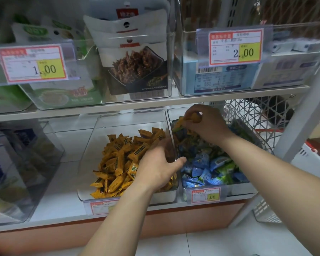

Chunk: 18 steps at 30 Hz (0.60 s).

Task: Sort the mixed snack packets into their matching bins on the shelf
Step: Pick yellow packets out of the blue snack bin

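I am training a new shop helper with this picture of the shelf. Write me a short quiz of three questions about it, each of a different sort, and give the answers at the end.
1. Choose one. What does the right hand pinch? A) orange packets B) a blue box C) a green pouch
2. True or false: the mixed bin under the right hand holds packets of one colour only.
3. Fill the gap: the price tag on the front of the mixed bin reads ____.

Key: 1 A; 2 false, several colours lie in it; 3 1.00
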Motion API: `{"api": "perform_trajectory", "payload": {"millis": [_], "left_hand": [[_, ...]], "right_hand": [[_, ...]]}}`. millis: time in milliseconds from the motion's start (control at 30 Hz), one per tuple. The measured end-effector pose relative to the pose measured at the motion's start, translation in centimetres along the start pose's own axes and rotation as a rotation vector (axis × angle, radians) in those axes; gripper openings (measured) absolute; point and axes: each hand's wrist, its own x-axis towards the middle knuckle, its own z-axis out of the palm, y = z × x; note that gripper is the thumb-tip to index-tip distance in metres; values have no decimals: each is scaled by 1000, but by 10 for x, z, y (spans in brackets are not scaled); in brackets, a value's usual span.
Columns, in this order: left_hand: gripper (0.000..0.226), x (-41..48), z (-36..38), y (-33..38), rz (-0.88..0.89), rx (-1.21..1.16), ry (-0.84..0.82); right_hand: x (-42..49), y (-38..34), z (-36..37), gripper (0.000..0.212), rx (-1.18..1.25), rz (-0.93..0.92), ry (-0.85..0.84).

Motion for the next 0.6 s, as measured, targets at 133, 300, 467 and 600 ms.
{"api": "perform_trajectory", "payload": {"millis": [133, 300, 467, 600], "left_hand": [[65, 0, -3, 13, 44, 106, 180], [84, -5, 3, 45, 229, -52, 189], [64, -12, 12, 62, 224, -371, 127], [57, -12, 6, 66, 151, -566, 94]], "right_hand": [[-24, -16, -23, 15, 267, 146, 212], [-76, -33, -33, 15, 794, 339, 166], [-99, -39, -31, 25, 983, 510, 182], [-98, -42, -30, 27, 893, 499, 164]]}}
